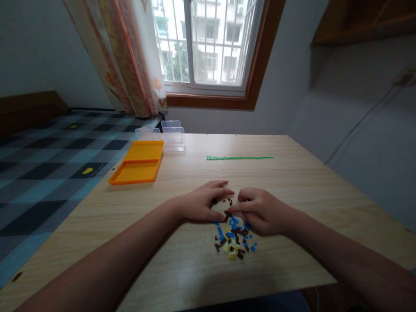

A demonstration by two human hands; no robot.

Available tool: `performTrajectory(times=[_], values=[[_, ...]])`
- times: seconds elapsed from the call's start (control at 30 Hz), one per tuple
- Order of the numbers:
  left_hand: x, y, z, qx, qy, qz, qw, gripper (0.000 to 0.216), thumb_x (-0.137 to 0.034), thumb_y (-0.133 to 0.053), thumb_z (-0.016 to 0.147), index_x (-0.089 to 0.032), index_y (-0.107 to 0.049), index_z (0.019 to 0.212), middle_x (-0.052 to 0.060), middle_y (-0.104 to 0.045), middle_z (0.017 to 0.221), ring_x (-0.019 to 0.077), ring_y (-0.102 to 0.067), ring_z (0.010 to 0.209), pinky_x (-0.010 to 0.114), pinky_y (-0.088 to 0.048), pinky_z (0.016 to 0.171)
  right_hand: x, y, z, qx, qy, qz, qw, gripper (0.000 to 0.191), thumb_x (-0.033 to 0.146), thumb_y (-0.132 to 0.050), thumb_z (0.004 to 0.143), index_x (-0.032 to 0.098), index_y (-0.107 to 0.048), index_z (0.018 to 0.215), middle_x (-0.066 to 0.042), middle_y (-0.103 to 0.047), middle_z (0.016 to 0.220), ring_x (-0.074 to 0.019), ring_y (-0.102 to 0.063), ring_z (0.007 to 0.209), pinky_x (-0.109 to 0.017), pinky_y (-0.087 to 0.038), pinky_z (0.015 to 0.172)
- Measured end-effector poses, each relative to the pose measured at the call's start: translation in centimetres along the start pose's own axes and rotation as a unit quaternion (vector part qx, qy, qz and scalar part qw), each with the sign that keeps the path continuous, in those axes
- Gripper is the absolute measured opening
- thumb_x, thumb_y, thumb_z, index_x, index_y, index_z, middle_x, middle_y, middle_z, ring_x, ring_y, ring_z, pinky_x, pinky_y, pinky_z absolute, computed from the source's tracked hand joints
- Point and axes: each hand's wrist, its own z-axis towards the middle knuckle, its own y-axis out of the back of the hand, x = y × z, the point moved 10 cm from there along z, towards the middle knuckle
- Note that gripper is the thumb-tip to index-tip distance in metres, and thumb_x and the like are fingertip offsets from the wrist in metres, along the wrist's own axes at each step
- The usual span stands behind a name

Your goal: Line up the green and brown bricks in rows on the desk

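Observation:
A loose pile of small brown, blue and yellow building bricks [231, 236] lies on the wooden table in front of me. My left hand [203, 201] curves around the pile's far left side, fingers apart, with the thumb beside a brown brick [226, 216]. From the right, my right hand [264, 211] stretches its index finger to that same brown brick, while its other fingers curl in. Nothing is visibly held in either hand. Several tiny brown bricks [230, 202] lie between the two hands, some partly covered by the left fingers.
A row of small green bricks [240, 158] runs across the far part of the table. An orange tray with two compartments [143, 161] sits at the far left, beside clear plastic boxes [173, 136]. Beyond the table's left edge is a checked bed cover [61, 160].

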Motion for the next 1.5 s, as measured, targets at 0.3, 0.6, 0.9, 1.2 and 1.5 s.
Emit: performTrajectory(times=[0.3,0.6,0.9,1.2,1.5], values=[[0.6,0.0,-0.1,0.003,-0.015,-0.037,0.999,0.084,-0.023,-0.079,0.066,-0.023,-0.047,0.144,0.015,-0.028,0.158,0.0344,-0.028,0.145,0.048,-0.032,0.115,0.2,0.0,-0.2,-0.004,0.019,0.015,1.0,0.038,0.012,-0.049,0.079,0.02,-0.071,0.109,-0.006,-0.054,0.083,-0.0171,-0.048,0.073,-0.03,-0.04,0.066],[0.7,0.3,-0.1,-0.004,0.002,-0.068,0.998,0.07,-0.036,-0.072,0.078,-0.02,-0.049,0.142,0.016,-0.03,0.157,0.0336,-0.027,0.146,0.048,-0.032,0.116,-0.2,-0.6,0.0,0.011,-0.01,0.011,1.0,0.039,0.01,-0.047,0.083,0.02,-0.07,0.112,-0.006,-0.055,0.087,-0.0176,-0.049,0.076,-0.031,-0.041,0.07],[0.5,0.5,0.0,-0.049,0.017,-0.041,0.998,0.072,-0.038,-0.075,0.075,-0.02,-0.051,0.141,0.017,-0.036,0.154,0.0318,-0.033,0.143,0.047,-0.033,0.115,-0.9,0.7,-0.5,-0.036,-0.013,0.028,0.999,0.041,0.009,-0.048,0.077,0.019,-0.071,0.109,-0.006,-0.053,0.085,-0.0187,-0.049,0.076,-0.033,-0.041,0.07],[0.2,0.4,0.3,-0.054,0.016,-0.01,0.998,0.072,-0.037,-0.079,0.071,-0.022,-0.055,0.137,0.015,-0.039,0.153,0.033,-0.035,0.141,0.05,-0.032,0.114,-0.3,-0.6,-0.1,0.02,-0.003,0.034,0.999,0.042,0.011,-0.048,0.079,0.019,-0.07,0.114,-0.007,-0.054,0.088,-0.0187,-0.049,0.078,-0.033,-0.042,0.072],[0.7,0.9,0.4,-0.105,0.022,-0.038,0.994,0.049,-0.028,-0.067,0.082,-0.016,-0.06,0.129,0.018,-0.046,0.147,0.0272,-0.042,0.137,0.046,-0.037,0.112,-1.1,1.3,-0.8,-0.056,-0.004,0.04,0.998,0.046,0.007,-0.048,0.073,0.021,-0.072,0.11,-0.005,-0.053,0.084,-0.0175,-0.049,0.075,-0.032,-0.041,0.068]])
